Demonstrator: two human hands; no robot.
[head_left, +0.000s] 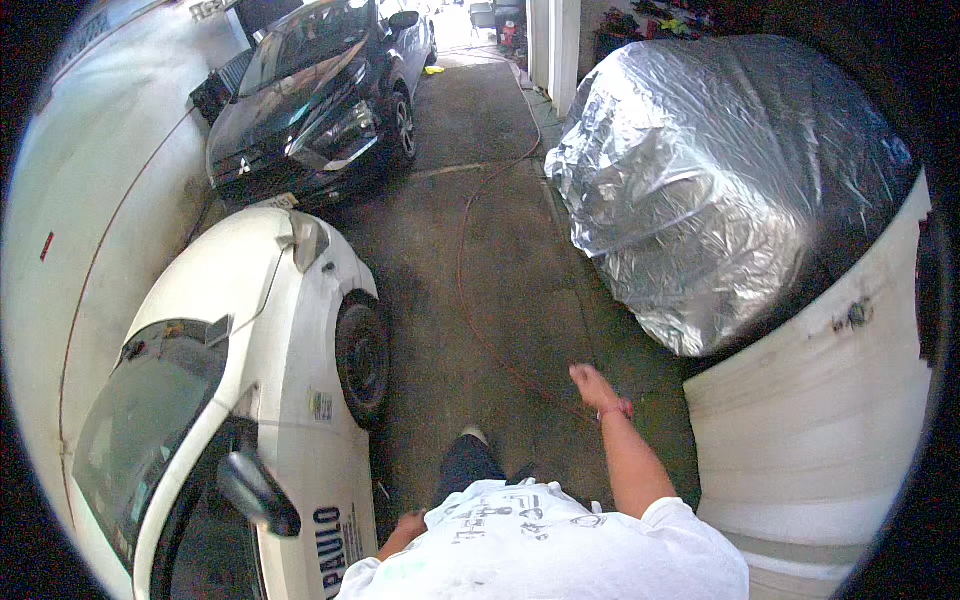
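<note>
I stand on a concrete floor between parked cars, wearing a white printed shirt. My right hand (592, 384) swings out in front of me, holding nothing, with a red band at the wrist; its fingers look loosely curled. My left hand (408, 524) hangs low beside my hip, close to the side of a white car (270, 330), and touches nothing. A thin orange hose (462, 262) runs along the floor ahead of me, passing just under my right hand.
A dark car (310, 95) is parked ahead on the left, nose toward me. A car under a silver cover (690, 180) stands on the right. A white pillar (830, 420) rises close at my right. A white wall (90, 190) curves along the left.
</note>
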